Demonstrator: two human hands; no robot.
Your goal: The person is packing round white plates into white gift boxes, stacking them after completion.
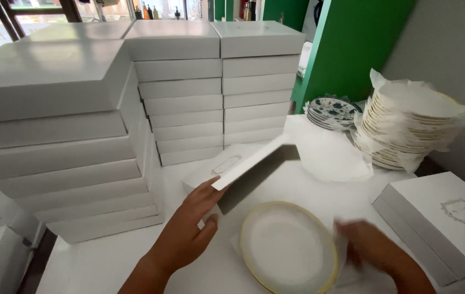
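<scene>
Nearest: white plate [288,247], round, shallow, thin gold rim, matte-looking centre, flat on the white table [112,261]. Seems to sit on a sheet of thin paper, edge showing at the plate's right.

Right of plate, touching its rim or the paper there: right hand [371,247]. Motion-blurred, so cannot tell whether wide, narrow or gripping.

Left of plate: left hand [189,228], thumb and fingers pinched on the near corner of a lid [254,163]. Lid tilted up on edge just behind the plate, stiff white card outside, grey shadowed inside. Open box [210,171] under it, behind-left of plate, mostly hidden.

Step in hand, by the look of it: lid held up, plate lying out beside the open box. Next move likely calls for a steady lid and a clean grip on the plate rim; glazed, so probably slippery.

Right of plate: closed box [445,218], square, flat, pale emblem on top.

Behind plate: crumpled tissue sheet [330,155], translucent white.

Further back-right: plate stack [406,128], cream, gold-edged, paper between layers. Beside it a small blue-patterned plate stack [333,110].

Far behind and left of plate: box stacks [183,92], same flat white kind, several columns, neatly squared. Green panel [352,43] far back-right.
</scene>
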